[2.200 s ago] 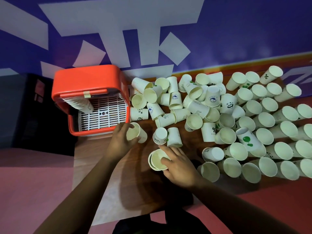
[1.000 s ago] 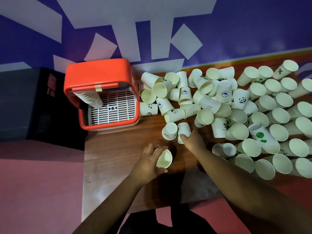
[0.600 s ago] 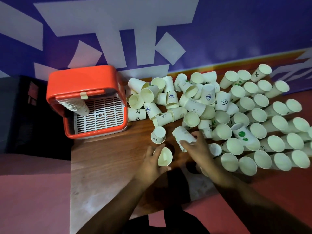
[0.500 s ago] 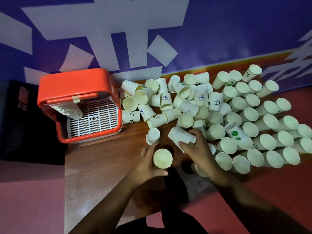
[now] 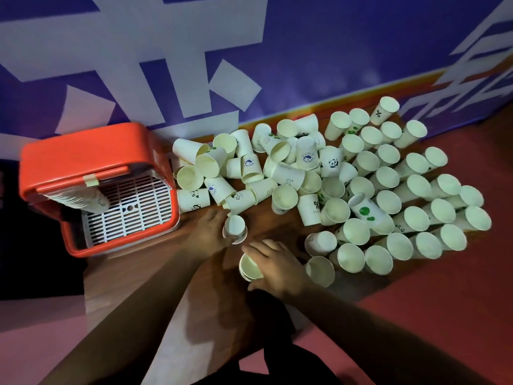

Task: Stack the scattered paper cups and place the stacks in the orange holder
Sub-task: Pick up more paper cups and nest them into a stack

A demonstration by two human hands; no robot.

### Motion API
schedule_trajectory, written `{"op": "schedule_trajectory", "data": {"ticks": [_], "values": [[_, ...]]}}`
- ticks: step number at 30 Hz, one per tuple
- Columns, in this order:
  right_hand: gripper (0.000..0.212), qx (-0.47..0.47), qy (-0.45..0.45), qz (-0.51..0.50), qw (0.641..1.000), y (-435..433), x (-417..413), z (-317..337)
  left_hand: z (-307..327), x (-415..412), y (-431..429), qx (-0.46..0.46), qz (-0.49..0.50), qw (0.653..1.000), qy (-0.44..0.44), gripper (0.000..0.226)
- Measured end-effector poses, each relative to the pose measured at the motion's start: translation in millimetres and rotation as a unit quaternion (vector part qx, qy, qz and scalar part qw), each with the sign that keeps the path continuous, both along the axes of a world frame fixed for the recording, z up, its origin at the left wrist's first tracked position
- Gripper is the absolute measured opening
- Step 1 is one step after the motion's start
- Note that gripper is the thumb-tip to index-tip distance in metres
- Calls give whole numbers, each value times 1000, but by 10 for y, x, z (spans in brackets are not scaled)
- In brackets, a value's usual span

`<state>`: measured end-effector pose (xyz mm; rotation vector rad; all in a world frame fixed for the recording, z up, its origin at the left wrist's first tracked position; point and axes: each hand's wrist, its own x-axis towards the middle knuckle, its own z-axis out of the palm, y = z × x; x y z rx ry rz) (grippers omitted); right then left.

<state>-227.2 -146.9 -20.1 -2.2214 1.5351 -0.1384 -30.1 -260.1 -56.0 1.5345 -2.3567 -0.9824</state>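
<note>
Cream paper cup [image 5: 234, 228], mouth facing cam, gripped by L hand [image 5: 206, 234] mid wooden table [image 5: 133, 273]. R hand [image 5: 277, 266] curled round short nested cup stack [image 5: 249, 266], just nearer the body. Scattered cups [image 5: 361, 190] w/ panda, green-dot and % prints, some upright, some tipped, spread to the right. Orange holder [image 5: 83, 151] at far left, long stack [image 5: 83, 200] lying inside it.

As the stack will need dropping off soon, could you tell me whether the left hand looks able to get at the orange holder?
Probably yes. Only bare table lies between the left hand and the orange holder. That hand grips a single cup, though, so it isn't free.
</note>
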Motion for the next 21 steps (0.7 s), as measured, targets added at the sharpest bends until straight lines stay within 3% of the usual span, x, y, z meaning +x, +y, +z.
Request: {"op": "schedule_trajectory", "data": {"ticks": [6,9,11,15,17,19,21], "values": [[79,-8,8,29,1000,36,96,-336,-197,-22,-47,19,-13,1000,-12,71],[93,7,-9,11,1000,105,24,-306,-248,-18,9,30,-24,999,-18,78],[92,36,-58,-60,996,196,-83,-214,-308,2,49,25,-32,999,10,88],[49,-78,-51,-260,961,415,-547,-214,-336,-28,50,18,-59,998,13,77],[19,-70,40,-265,961,543,-792,-272,-281,-80,68,31,-37,999,4,69],[21,-23,135,-206,969,665,-926,-373,-235,-102,81,60,-1,998,-16,65],[24,14,157,-244,957,766,-1017,-470,-216,-87,100,85,42,995,-29,56]]}}
